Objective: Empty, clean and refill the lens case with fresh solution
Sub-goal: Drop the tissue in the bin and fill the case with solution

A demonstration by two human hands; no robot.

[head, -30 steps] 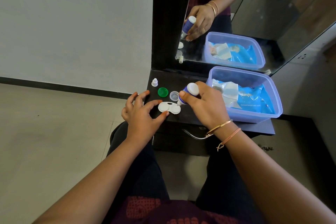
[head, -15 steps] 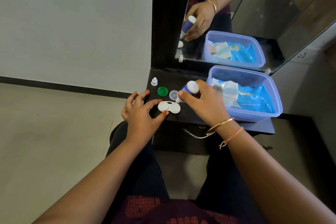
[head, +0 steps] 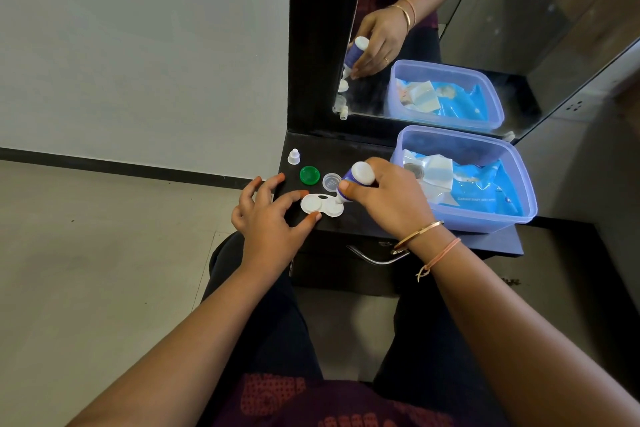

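R hand (head: 391,204) tips bottle (head: 356,180) over case (head: 320,205).

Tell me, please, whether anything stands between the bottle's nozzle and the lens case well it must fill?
Nothing visible does. The right hand tips the solution bottle nozzle-down over the right well of the lens case; the left hand pinches only its left end; the green cap and clear cap lie behind.

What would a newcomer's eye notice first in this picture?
First, the right hand grips the purple solution bottle, nozzle down over one well of the white lens case on the dark shelf. The left hand holds the case's other end between thumb and forefinger. Behind it lies a green cap; a blue tub stands beside the right hand.
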